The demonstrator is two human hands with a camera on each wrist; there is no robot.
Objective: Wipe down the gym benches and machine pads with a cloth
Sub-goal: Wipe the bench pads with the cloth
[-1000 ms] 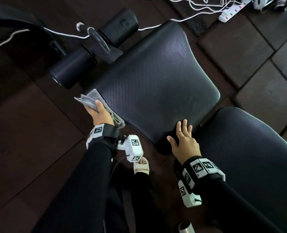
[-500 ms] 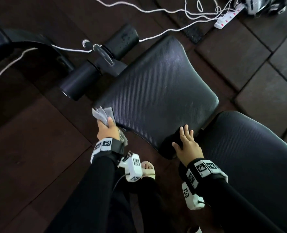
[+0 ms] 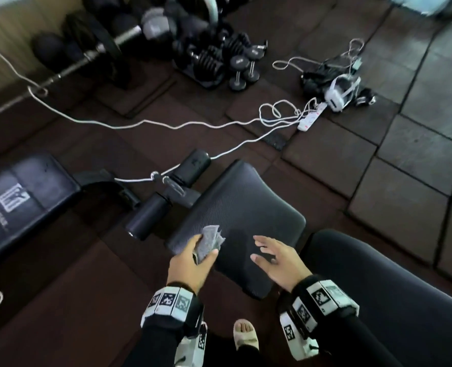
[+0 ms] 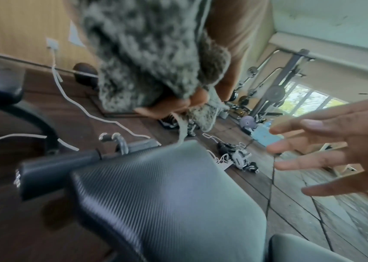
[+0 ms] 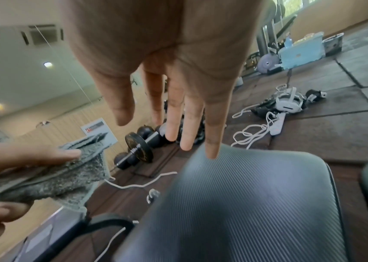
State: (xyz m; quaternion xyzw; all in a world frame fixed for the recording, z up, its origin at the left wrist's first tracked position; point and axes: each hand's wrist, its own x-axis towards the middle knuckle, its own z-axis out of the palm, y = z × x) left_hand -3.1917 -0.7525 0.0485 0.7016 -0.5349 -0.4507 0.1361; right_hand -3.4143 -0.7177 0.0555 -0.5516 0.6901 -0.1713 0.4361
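Note:
A black ribbed bench seat pad (image 3: 243,210) (image 4: 167,203) (image 5: 257,203) lies below both hands, with the larger back pad (image 3: 378,282) to its right. My left hand (image 3: 193,256) is lifted above the seat's near left corner and grips a folded grey cloth (image 3: 210,241) (image 4: 147,53) (image 5: 66,173). My right hand (image 3: 278,256) (image 5: 173,88) hovers over the seat's near edge with its fingers straight and spread, holding nothing. Neither hand touches the pad.
Black foam rollers (image 3: 150,213) jut out left of the seat. A second bench (image 3: 21,202) stands at far left. White cables (image 3: 166,124), a power strip (image 3: 311,119), a headset (image 3: 341,91), dumbbells (image 3: 235,67) and a barbell (image 3: 100,49) lie on the dark rubber floor beyond.
Both hands have lifted off the seat pad. The left hand brought the cloth up from the seat's left edge toward the right hand. The head view has tilted up to show the floor beyond.

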